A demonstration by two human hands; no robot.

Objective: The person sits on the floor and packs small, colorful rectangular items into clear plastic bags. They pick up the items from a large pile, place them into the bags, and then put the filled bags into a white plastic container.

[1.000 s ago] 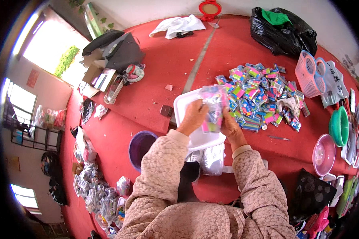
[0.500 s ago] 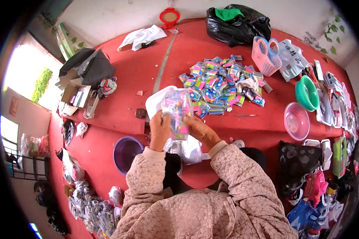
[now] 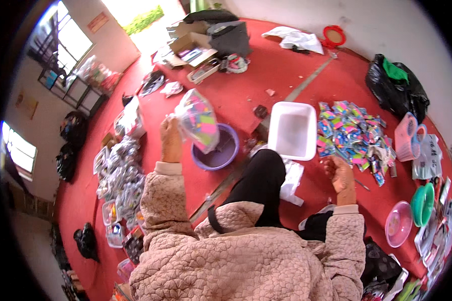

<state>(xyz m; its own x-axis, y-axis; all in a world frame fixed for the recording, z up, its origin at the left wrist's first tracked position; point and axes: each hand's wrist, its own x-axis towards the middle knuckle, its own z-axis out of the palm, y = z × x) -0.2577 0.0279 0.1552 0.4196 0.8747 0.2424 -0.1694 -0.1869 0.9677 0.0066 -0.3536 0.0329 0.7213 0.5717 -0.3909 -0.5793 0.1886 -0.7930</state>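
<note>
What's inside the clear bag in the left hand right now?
The clear plastic bag, gripped at its top by the left hand, holds a bunch of small colourful packets, pink, green and blue. Their count and any at the back are hidden. It hangs above the purple basin.

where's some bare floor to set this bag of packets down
Bare red floor lies between the purple basin, the white tub and the cardboard boxes. Another patch runs from the tub toward the white cloth. Crowded: the pile of colourful packets right of the tub, and the silvery bundles beside the left hand.
</note>
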